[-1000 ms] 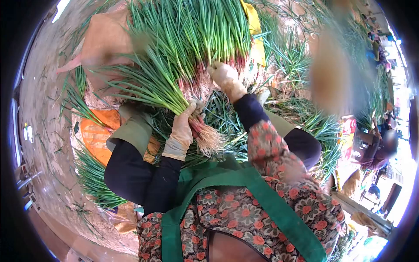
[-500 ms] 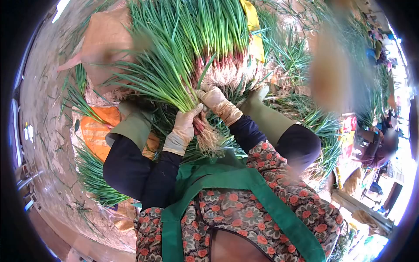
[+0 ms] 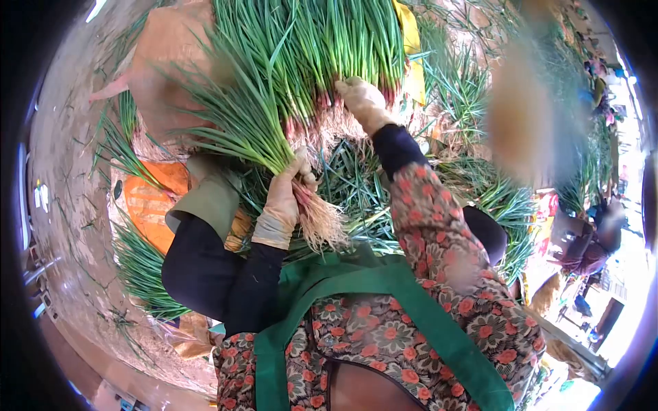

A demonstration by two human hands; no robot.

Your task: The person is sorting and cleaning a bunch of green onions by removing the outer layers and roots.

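Note:
My left hand (image 3: 281, 195), in a pale glove, is closed round a bunch of spring onions (image 3: 266, 140). Their green leaves fan out to the upper left, and the reddish bases with stringy pale roots (image 3: 319, 219) hang below the fist. Farther forward, my gloved right hand (image 3: 364, 104) is at the root end of a large heap of spring onions (image 3: 308, 41). Its fingers are bent round some red-based stalks there; the fingertips are partly hidden among them.
Cut leaves (image 3: 349, 178) litter the ground between my boots. An orange sack (image 3: 154, 205) lies left, with more spring onions (image 3: 147, 277) below it. A brown sack (image 3: 168, 51) stands beside the heap, a yellow one (image 3: 411, 41) behind it. Another person (image 3: 589, 236) sits far right.
My right hand has left the bunch and reached forward to the heap. The left hand still holds the bunch, slightly lower, its roots now in fuller view.

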